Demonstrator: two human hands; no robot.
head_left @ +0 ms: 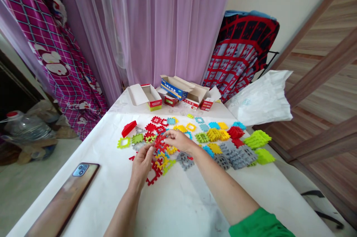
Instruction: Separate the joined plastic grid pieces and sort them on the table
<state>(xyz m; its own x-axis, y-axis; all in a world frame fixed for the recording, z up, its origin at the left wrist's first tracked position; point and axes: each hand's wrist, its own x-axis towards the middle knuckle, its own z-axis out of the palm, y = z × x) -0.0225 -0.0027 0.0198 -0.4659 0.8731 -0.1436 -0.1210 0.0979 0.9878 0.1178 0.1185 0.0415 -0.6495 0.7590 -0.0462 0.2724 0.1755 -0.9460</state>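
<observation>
A red interlocking building piece with window-like openings [160, 143] is between my two hands, above the loose pile. My left hand [143, 161] is closed at its left edge, thumb against fingers. My right hand [177, 139] reaches in from the right and pinches its upper right side; the fingertips are partly hidden. Under the hands lie a yellow piece [161, 161], a red square frame [154, 175] and a green piece [169, 167]. Left of them are a lime frame [124, 142] and a green panel [137, 138].
Stacked grey pieces [241, 155], lime pieces [258, 139], and yellow pieces [214, 134] stand to the right. Small open boxes [174, 88] line the back. A red block [129, 128] lies at left. A phone [65, 196] is front left; a white bag [259, 97] sits back right.
</observation>
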